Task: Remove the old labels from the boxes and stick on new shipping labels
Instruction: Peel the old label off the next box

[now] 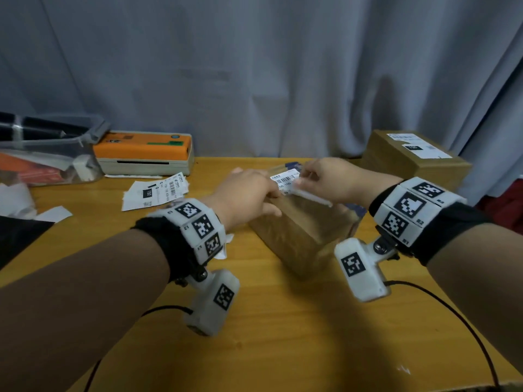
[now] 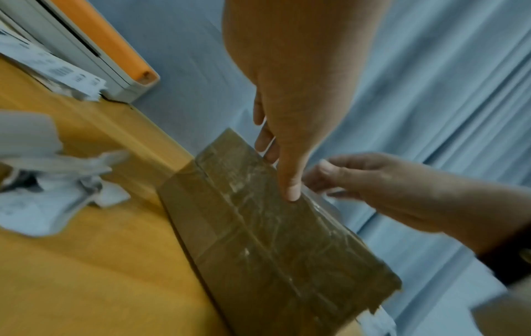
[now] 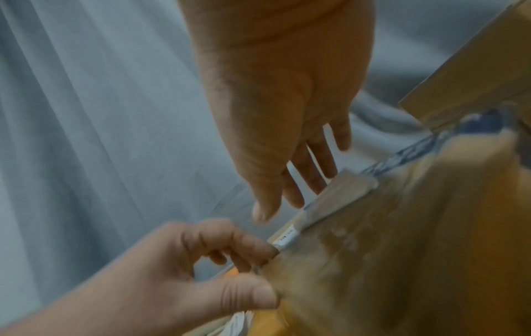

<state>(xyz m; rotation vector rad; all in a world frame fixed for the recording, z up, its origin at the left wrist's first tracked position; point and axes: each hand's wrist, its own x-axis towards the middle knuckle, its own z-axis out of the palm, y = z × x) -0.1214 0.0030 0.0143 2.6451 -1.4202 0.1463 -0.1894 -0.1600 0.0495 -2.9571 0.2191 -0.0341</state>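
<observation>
A brown cardboard box (image 1: 305,233) wrapped in clear tape stands mid-table, also in the left wrist view as the box (image 2: 273,238). My left hand (image 1: 246,193) grips its left top edge, thumb (image 2: 293,191) pressed on the near side and fingers curled over the top. A white barcode label (image 1: 285,179) lies on the box top, its near edge lifted off the cardboard. My right hand (image 1: 325,179) pinches that label (image 3: 330,200) between thumb and fingers. How much of the label still sticks is hidden by the hands.
An orange-and-white label printer (image 1: 144,152) sits at the back left, with loose peeled labels (image 1: 155,190) in front of it. A clear plastic bin (image 1: 48,157) and crumpled paper lie far left. A second labelled box (image 1: 410,157) stands back right. A grey curtain hangs behind.
</observation>
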